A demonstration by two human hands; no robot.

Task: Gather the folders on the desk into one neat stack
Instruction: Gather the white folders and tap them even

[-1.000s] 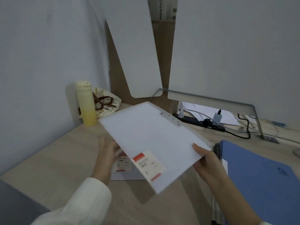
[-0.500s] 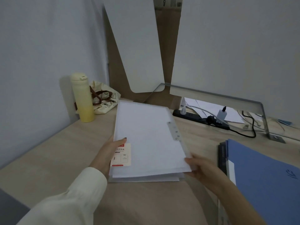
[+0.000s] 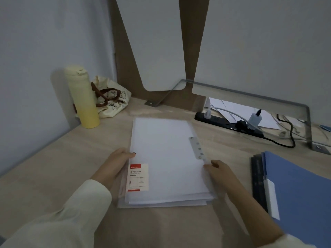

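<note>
A stack of white translucent folders [image 3: 166,161] lies flat on the wooden desk [image 3: 53,167], the top one bearing a red-and-white label at its near left corner and a metal clip strip on its right side. My left hand [image 3: 114,167] presses against the stack's left edge, thumb on top. My right hand [image 3: 220,170] touches the right edge with fingertips. A blue folder [image 3: 300,196] rests on a dark folder [image 3: 258,181] at the right, apart from the white stack.
A pale yellow bottle [image 3: 83,97] and a cream tote bag [image 3: 111,99] stand at the back left by the wall. A black power strip [image 3: 227,124] with plugs and cables runs along the back right under a grey metal bracket [image 3: 250,97].
The white folder that I held tilted in the air has been turned and laid down on the other white folder. Both hands now sit at the stack's side edges.
</note>
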